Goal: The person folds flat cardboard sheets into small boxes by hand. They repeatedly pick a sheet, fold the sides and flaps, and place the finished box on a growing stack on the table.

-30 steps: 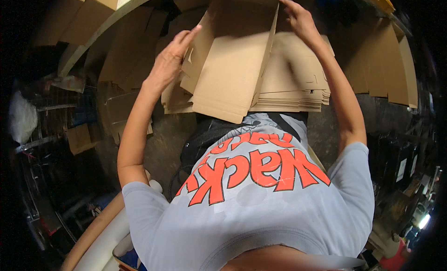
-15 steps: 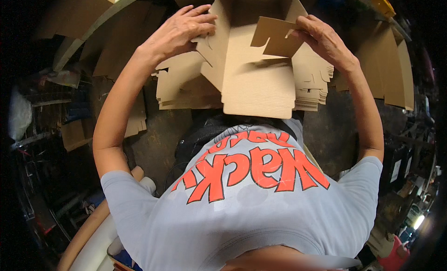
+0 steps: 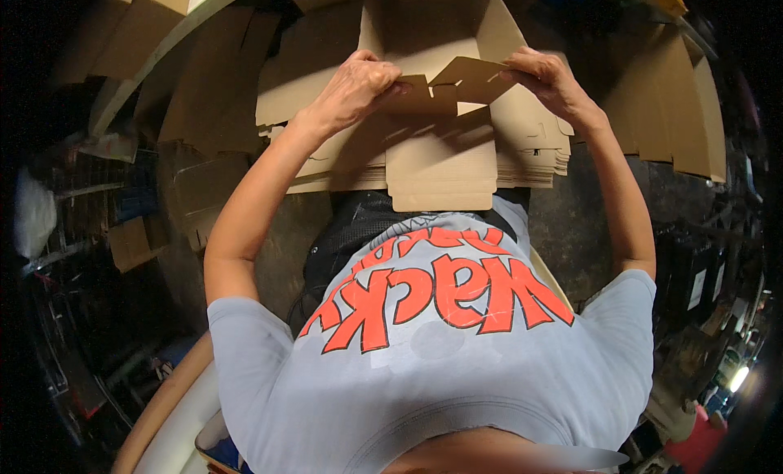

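A brown cardboard box [image 3: 440,160] stands part-folded in front of me, its long near flap lying toward my lap. My left hand [image 3: 360,87] is closed on the left notched end flap [image 3: 420,97], which is bent inward across the box. Opposite it, my right hand [image 3: 545,76] pinches the right notched end flap [image 3: 475,76], also turned inward. The notched edges of the two flaps meet or overlap near the middle; whether the slots are locked together I cannot tell. Shadows of both flaps fall on the near flap.
Beneath the box lies a stack of flat cardboard blanks [image 3: 534,160]. Further cardboard boxes stand at the right [image 3: 677,107] and the far left [image 3: 147,34]. Long brown and white rolls [image 3: 175,421] lie at my lower left.
My left hand has moved right and down, folding the left end flap inward. The right hand has shifted slightly down with its flap, and the two flaps have come together.
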Tool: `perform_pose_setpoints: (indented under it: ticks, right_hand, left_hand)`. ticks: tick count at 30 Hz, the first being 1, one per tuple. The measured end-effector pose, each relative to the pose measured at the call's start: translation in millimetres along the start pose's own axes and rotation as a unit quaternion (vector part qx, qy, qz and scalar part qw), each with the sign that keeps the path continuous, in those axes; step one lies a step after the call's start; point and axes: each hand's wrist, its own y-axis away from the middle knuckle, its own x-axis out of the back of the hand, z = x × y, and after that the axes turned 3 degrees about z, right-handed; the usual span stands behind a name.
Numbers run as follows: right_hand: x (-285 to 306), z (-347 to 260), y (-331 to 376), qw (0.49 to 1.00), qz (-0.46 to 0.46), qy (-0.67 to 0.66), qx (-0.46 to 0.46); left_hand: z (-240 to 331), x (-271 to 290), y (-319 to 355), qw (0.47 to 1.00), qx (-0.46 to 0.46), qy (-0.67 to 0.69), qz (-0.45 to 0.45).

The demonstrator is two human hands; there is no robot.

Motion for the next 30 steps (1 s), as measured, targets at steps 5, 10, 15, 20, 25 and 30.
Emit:
perform_pose_setpoints:
  ticks: [5,10,15,20,25,30]
  right_hand:
    - [-13.3,3.3,-0.4,0.987,-0.042,0.057,0.142]
    - [-0.8,2.3,6.9,0.999,0.005,-0.009,0.052]
    - [4.3,-2.2,7.1,0.994,0.010,0.032,0.101]
    - [2.5,-7.0,-3.3,0.994,-0.016,0.024,0.106]
    - [-14.0,-13.9,-19.0,0.983,-0.040,0.138,0.116]
    - [-43.0,-15.4,-11.1,0.965,-0.001,0.212,0.153]
  left_hand:
    - [-1.5,-5.4,-7.6,1.000,-0.007,-0.006,0.003]
    - [-2.1,-0.4,-1.5,1.000,0.021,0.009,0.010]
    - [-6.0,-0.5,3.0,1.000,0.013,0.009,0.016]
    - [-2.2,1.0,-0.9,1.000,0.004,0.004,0.009]
    - [1.3,-1.9,-7.7,1.000,-0.027,0.006,-0.004]
    - [4.2,-11.5,-16.0,0.999,0.007,-0.024,-0.024]
